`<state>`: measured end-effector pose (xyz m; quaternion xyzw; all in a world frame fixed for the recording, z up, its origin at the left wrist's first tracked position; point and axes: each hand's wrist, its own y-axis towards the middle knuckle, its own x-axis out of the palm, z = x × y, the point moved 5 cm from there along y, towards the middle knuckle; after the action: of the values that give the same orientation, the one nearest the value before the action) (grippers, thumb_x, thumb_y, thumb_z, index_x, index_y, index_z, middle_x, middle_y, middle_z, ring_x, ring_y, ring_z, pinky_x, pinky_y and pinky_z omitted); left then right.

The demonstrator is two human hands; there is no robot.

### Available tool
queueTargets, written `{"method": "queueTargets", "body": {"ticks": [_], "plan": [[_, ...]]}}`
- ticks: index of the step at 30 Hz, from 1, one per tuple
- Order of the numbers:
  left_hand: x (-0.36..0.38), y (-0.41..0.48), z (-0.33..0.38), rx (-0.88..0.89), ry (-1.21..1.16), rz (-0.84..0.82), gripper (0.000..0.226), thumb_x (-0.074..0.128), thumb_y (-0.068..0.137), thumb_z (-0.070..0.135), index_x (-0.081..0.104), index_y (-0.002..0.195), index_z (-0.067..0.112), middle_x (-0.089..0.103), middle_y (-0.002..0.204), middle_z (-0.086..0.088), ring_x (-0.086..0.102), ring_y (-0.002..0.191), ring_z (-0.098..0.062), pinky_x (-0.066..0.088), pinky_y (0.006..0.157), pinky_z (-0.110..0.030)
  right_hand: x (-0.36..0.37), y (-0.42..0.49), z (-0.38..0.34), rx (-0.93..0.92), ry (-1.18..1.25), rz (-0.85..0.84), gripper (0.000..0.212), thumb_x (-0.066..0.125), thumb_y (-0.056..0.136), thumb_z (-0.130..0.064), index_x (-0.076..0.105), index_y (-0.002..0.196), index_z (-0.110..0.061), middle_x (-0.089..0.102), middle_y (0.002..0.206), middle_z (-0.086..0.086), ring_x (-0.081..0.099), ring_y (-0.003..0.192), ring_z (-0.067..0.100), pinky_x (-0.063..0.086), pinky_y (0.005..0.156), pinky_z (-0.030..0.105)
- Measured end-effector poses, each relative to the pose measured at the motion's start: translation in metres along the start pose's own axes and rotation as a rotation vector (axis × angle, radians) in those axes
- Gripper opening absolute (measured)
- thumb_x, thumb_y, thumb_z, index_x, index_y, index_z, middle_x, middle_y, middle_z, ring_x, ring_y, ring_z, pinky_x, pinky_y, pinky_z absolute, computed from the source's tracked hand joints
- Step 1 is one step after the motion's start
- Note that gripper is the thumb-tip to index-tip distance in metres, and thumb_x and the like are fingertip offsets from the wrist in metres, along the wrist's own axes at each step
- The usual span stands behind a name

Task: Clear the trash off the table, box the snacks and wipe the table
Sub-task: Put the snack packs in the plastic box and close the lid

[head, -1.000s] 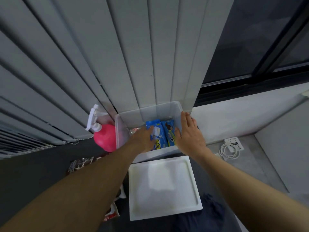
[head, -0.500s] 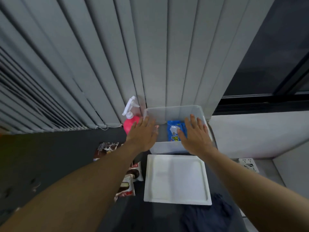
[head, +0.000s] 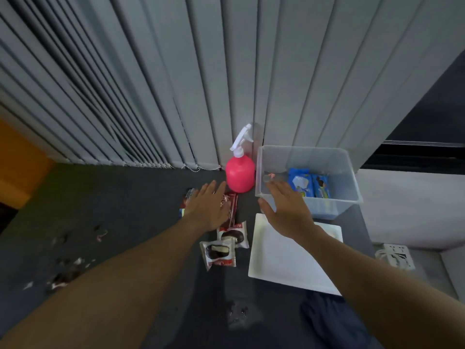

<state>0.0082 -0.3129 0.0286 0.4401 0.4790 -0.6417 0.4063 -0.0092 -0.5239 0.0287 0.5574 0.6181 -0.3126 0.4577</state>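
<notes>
A clear plastic box [head: 351, 187] stands at the back right of the dark table and holds two blue snack packs [head: 308, 182]. Its white lid [head: 284, 263] lies flat in front of it. My left hand [head: 208, 210], fingers straight, reaches over the snack packs left of the box: a red-brown pack [head: 232, 205] under it, and two white chocolate-cake packs [head: 234, 236] [head: 219, 254] nearer me. My right hand [head: 286, 210] hovers open over the box's front left corner and the lid, holding nothing. Torn wrapper scraps [head: 68, 273] lie at the left.
A pink spray bottle [head: 239, 176] with a white trigger stands against the grey vertical blinds [head: 201, 84], just left of the box. A dark blue cloth [head: 327, 316] lies at the table's near edge. A white power strip [head: 398, 255] sits on the floor at the right.
Both hands have come out of the box. The left hand moved left to the snack packs beside the box; the right hand drew back over the box's front corner. The view swung left.
</notes>
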Motion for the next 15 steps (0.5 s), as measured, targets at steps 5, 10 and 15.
{"method": "queueTargets", "body": {"ticks": [5,10,15], "plan": [[0.033,-0.014,-0.035,-0.031,-0.080,-0.095,0.074,0.041,0.100,0.053,0.014,0.161,0.021,0.016,0.168,-0.008,0.018,0.153,-0.033,0.019,0.123,-0.047,0.021,-0.003,-0.024,-0.062,-0.114,0.115,0.038,0.060,0.091,-0.043,0.063,0.121,-0.020,0.062,0.121,0.003,0.056,0.115,0.024,0.041,0.094,0.040],[0.071,-0.027,-0.055,-0.035,-0.212,-0.224,0.088,0.052,0.094,0.060,0.008,0.161,0.026,0.016,0.168,-0.005,0.022,0.152,-0.031,0.027,0.121,-0.044,0.054,-0.023,-0.035,-0.217,-0.111,0.057,0.035,0.063,0.092,-0.032,0.061,0.124,-0.018,0.057,0.130,0.004,0.050,0.123,0.024,0.044,0.101,0.039],[0.101,-0.031,-0.062,0.000,-0.301,-0.281,0.088,0.061,0.088,0.062,0.021,0.159,0.028,0.034,0.161,-0.002,0.038,0.143,-0.026,0.037,0.115,-0.043,0.100,-0.029,-0.029,0.124,0.008,-0.305,0.051,0.051,0.098,-0.047,0.043,0.142,-0.022,0.052,0.142,0.002,0.052,0.129,0.024,0.045,0.106,0.037]]}}
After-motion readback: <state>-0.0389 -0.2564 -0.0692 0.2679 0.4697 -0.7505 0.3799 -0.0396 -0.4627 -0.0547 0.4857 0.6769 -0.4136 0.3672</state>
